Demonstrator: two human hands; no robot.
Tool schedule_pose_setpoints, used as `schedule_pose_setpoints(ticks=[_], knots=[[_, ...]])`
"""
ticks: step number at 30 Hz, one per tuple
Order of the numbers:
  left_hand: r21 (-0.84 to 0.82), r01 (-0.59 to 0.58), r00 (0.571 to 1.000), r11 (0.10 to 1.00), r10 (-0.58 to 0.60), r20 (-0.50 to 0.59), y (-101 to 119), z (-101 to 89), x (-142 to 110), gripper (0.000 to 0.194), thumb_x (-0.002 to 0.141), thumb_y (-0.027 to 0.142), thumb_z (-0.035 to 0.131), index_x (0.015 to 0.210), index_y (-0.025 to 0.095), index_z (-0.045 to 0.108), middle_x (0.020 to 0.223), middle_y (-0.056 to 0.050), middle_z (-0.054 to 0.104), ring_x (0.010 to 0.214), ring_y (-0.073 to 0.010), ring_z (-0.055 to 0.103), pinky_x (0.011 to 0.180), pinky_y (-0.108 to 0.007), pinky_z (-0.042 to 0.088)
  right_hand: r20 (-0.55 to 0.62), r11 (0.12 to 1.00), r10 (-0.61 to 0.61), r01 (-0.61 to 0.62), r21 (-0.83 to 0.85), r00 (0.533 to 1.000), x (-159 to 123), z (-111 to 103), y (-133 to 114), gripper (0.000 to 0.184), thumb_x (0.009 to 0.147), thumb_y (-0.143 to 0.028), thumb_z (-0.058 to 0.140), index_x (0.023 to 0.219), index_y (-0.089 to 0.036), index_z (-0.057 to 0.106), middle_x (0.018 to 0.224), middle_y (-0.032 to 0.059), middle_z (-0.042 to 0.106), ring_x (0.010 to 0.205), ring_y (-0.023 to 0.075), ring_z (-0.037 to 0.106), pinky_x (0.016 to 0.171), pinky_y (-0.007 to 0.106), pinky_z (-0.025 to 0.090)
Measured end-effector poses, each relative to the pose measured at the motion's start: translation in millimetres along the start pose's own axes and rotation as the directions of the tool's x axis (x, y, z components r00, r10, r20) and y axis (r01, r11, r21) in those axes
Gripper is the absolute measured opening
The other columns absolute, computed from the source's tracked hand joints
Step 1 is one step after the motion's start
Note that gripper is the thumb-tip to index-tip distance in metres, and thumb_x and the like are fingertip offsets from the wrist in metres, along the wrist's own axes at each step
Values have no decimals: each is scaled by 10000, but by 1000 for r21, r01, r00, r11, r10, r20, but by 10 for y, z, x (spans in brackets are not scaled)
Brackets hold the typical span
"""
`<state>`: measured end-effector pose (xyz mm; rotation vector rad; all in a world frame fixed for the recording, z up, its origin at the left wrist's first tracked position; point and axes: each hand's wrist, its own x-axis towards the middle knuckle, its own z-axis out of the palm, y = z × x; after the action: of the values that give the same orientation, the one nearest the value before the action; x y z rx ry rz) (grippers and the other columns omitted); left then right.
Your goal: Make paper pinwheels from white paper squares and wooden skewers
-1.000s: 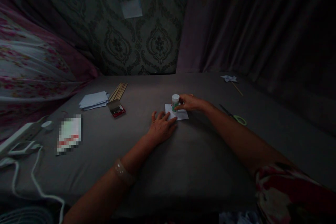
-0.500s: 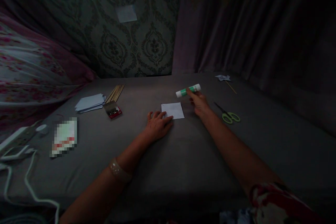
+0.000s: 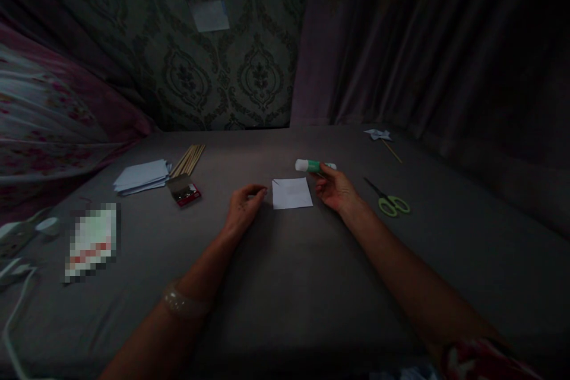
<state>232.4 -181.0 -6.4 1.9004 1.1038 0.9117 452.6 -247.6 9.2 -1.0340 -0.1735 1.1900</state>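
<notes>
A square sheet of white paper (image 3: 292,193) lies flat on the grey cloth, with a short line near its upper left corner. Just left of it is my left hand (image 3: 244,206), its fingers loosely bent with a gap beside the thumb. It is off the paper and I see nothing held in it. My right hand (image 3: 336,189) grips a glue stick (image 3: 313,166), green and white, above the paper's upper right edge. The stick lies nearly level, its white end pointing left. Right of that hand, scissors (image 3: 386,202) with green handles rest on the cloth.
Stacked white paper (image 3: 141,177), wooden sticks (image 3: 189,160) and an opened small red box (image 3: 186,193) stand at left. Nearer are a blurred packet (image 3: 92,240) and a power strip (image 3: 18,237) with a cable. A paper pinwheel (image 3: 378,135) on a stick lies far right.
My left hand has lifted off the paper and moved left, its fingers curling. My right hand has turned the glue stick from slanted to nearly level and lowered it slightly. The view has shifted a little.
</notes>
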Motion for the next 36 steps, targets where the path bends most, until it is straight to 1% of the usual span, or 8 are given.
schedule_pose_setpoints(ticks=[7, 18, 23, 26, 28, 31, 33, 36], knots=[[-387, 60, 997, 920, -34, 75, 154, 109, -166, 433, 695, 389, 709, 1076, 187, 671, 1092, -92, 695, 924, -220, 648, 817, -346, 502, 206, 979, 195, -204, 25, 959, -337, 300, 283, 123, 838, -284, 587, 767, -183, 585, 699, 31, 689, 350, 15, 370, 355, 136, 350], [-390, -172, 984, 904, 175, -29, 255, 80, -319, 417, 744, 334, 693, 1142, 220, 645, 1191, -60, 666, 1117, -221, 587, 996, -387, 430, 369, 895, 371, -434, 100, 852, -553, 438, 582, 158, 821, -327, 651, 848, -174, 624, 557, -59, 592, 333, 13, 354, 361, 147, 337], [-370, -175, 984, 912, 175, -36, 301, 65, -326, 391, 738, 345, 690, 1101, 201, 662, 1140, -67, 687, 1077, -222, 608, 973, -380, 444, 311, 928, 367, -369, -56, 877, -570, 454, 580, 218, 848, -393, 600, 845, -178, 638, 598, -27, 618, 364, 27, 372, 379, 157, 299], [-324, -173, 985, 930, 158, -72, 306, 24, -303, 368, 718, 352, 703, 1054, 205, 679, 1095, -55, 700, 1043, -222, 615, 949, -378, 451, 258, 923, 218, -113, -367, 941, -467, 359, 491, 297, 830, -455, 583, 765, -172, 646, 584, 5, 611, 384, 57, 380, 392, 188, 259], [-263, -151, 984, 953, 119, -134, 293, -25, -274, 350, 705, 365, 709, 1020, 211, 690, 1044, -44, 710, 1001, -222, 620, 917, -378, 459, 231, 782, -74, 201, -590, 970, -342, 236, 390, 311, 813, -451, 582, 692, -170, 641, 556, 10, 588, 395, 76, 380, 419, 218, 278], [-173, -92, 967, 981, 46, -252, 241, -113, -209, 348, 701, 378, 707, 1009, 218, 697, 945, -32, 715, 923, -215, 624, 872, -379, 461, 309, 304, -543, 526, -794, 781, -166, 39, 263, 180, 794, -311, 561, 733, -183, 673, 703, 45, 637, 586, 149, 525, 592, 288, 415], [-164, -57, 961, 985, 9, -278, 190, -163, -160, 367, 696, 384, 706, 1021, 214, 697, 923, -38, 713, 897, -212, 624, 854, -378, 462, 494, -9, -574, 598, -801, 653, -111, -43, 248, 183, 770, -205, 528, 807, -186, 706, 820, 68, 655, 761, 195, 568, 736, 333, 434], [-209, -21, 953, 978, -43, -300, 123, -210, -102, 396, 686, 388, 699, 1031, 194, 695, 922, -56, 712, 867, -211, 629, 796, -359, 481, 666, -297, -439, 603, -741, 603, -126, -69, 325, 271, 778, -150, 500, 918, -201, 727, 916, 75, 660, 916, 231, 543, 848, 383, 386]])
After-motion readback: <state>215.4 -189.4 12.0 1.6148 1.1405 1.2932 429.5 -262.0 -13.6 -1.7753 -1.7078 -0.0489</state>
